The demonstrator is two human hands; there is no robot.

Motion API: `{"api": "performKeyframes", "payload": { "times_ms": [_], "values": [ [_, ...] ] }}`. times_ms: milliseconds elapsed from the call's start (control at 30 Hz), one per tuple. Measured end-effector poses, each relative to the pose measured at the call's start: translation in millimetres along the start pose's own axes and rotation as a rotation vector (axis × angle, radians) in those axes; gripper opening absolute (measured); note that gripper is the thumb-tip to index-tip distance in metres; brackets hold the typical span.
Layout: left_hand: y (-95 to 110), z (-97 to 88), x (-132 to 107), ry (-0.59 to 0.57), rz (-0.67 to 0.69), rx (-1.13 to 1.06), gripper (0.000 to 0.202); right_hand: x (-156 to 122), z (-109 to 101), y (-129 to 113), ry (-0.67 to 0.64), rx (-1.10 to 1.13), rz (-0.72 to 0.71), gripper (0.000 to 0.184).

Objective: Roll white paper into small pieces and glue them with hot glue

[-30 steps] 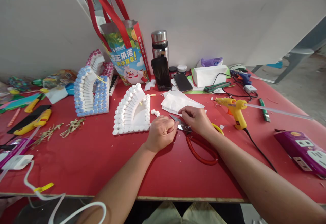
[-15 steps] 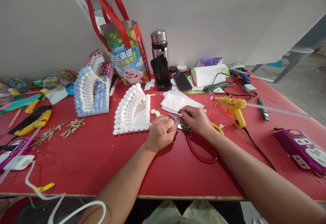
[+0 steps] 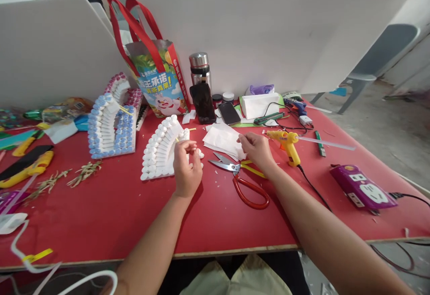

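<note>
My left hand (image 3: 187, 169) is raised with its fingers curled toward the thumb, in front of the right side of a white fan-shaped model (image 3: 157, 151) edged with round white balls. Whatever those fingers hold is too small to tell. My right hand (image 3: 258, 151) is closed in a pinch at the right edge of a stack of white paper (image 3: 221, 139); I cannot make out what lies between its fingertips. Between the hands, scissors (image 3: 231, 166) with one red and one yellow handle lie parted on the table. Several white balls (image 3: 200, 153) sit partly hidden behind my left hand.
A yellow glue gun (image 3: 287, 145) and a purple power strip (image 3: 363, 187) lie at right. Behind stand a phone (image 3: 202, 103), a flask (image 3: 199, 64) and a shopping bag (image 3: 159, 80). A blue-and-white model (image 3: 112, 129) and dried sprigs (image 3: 83, 174) are at left.
My left hand has moved left and up, away from the scissors, and turned palm inward. My right hand has drawn off the scissors, which now show in full. The view has shifted.
</note>
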State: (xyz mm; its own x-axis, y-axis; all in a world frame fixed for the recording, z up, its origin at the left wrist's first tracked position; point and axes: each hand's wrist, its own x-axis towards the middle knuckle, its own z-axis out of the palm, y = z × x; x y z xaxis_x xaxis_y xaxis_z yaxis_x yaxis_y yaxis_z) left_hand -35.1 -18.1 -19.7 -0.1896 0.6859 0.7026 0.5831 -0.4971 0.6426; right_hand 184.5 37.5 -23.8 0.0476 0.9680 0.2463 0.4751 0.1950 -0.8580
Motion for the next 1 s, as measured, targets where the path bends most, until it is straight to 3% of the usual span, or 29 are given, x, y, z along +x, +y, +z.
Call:
{"api": "performKeyframes", "payload": {
  "times_ms": [100,200,267,333,433,533,700,867,1000],
  "values": [
    [4.6,-6.3,14.2,0.091,-0.068,-0.026,0.016,3.1,-0.4,5.4,0.011,-0.013,0.016,0.024],
    [14.5,-1.8,31.0,-0.128,-0.113,-0.045,0.012,4.0,0.2,6.2,-0.021,-0.062,-0.081,0.02],
    [19.3,7.8,36.1,-0.252,-0.055,-0.055,0.013,3.4,1.5,5.3,-0.096,-0.165,-0.174,0.025],
    [19.5,19.6,33.2,-0.296,0.028,-0.043,0.013,2.6,3.3,5.1,-0.168,-0.3,-0.202,0.029],
    [11.2,32.8,19.5,-0.322,0.106,0.009,0.012,2.6,5.7,7.5,-0.216,-0.424,-0.173,0.017],
    [1.2,35.0,9.0,-0.367,0.226,0.061,0.012,4.7,6.0,11.3,-0.225,-0.405,-0.173,0.003],
    [-5.7,29.3,12.0,-0.361,0.233,0.036,0.011,8.4,4.5,13.9,-0.214,-0.334,-0.193,0.024],
    [-7.0,30.9,13.5,-0.402,0.256,-0.006,0.013,7.5,4.6,10.9,-0.209,-0.345,-0.203,0.025],
    [-7.6,32.4,9.8,-0.399,0.214,-0.018,0.014,6.4,4.5,6.4,-0.055,-0.198,-0.137,0.02]
  ]
}}
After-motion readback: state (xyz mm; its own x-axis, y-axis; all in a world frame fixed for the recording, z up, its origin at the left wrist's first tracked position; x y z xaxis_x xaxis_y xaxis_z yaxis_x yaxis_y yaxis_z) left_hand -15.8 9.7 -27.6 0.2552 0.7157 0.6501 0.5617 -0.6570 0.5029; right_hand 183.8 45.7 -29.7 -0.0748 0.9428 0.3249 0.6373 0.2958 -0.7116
